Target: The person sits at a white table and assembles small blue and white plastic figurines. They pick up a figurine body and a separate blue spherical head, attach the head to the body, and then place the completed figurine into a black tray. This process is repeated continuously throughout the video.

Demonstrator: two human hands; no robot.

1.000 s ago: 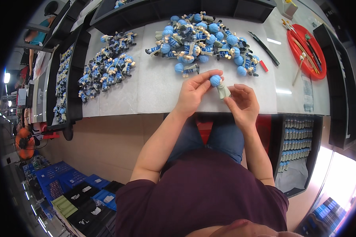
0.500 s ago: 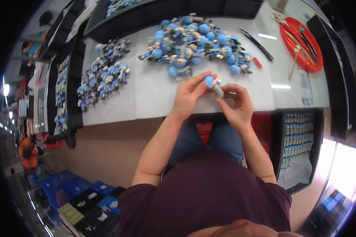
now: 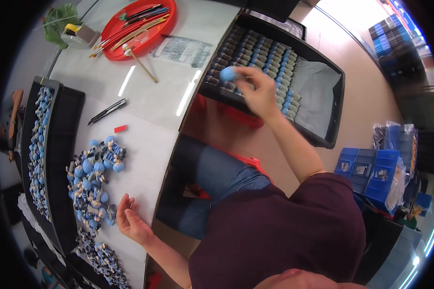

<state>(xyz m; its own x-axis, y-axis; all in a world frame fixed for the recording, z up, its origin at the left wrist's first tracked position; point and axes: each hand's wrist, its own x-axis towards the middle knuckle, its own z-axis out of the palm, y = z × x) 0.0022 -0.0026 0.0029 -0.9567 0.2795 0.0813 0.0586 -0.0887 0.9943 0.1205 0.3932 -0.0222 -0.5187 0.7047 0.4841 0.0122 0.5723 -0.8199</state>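
1. Presently, the right hand (image 3: 260, 94) is holding one small figure (image 3: 227, 73) in a narrow pinch, and its thumb and fingertips are pressing near the round blue head. The fingers are hiding most of the body, so I cannot tell exactly how it is lying inside the grip.

2. In the head view, this figure is appearing over the left part of the black tray (image 3: 339, 111), where many similar figures (image 3: 263, 55) are lying in rows. I cannot tell whether it is touching them or hanging above.

3. Meanwhile, the left hand (image 3: 134, 224) is holding nothing that I can see. Its fingers are curling loosely, with a gap to the thumb, and it is hovering or resting at the edge of the white table (image 3: 144, 159), just beside a loose pile (image 3: 88, 180) of figures.

4. By my judgement, the small figure is weighing very little, and its material is looking stiff, like hard plastic, so a light pinch is being enough.

5. Probably the smooth, round head is offering a slippery hold; the sides of the body are giving a safer one. Any thin limbs or painted surfaces are perhaps needing gentle fingers, because hard squeezing is risking bends or scratches.
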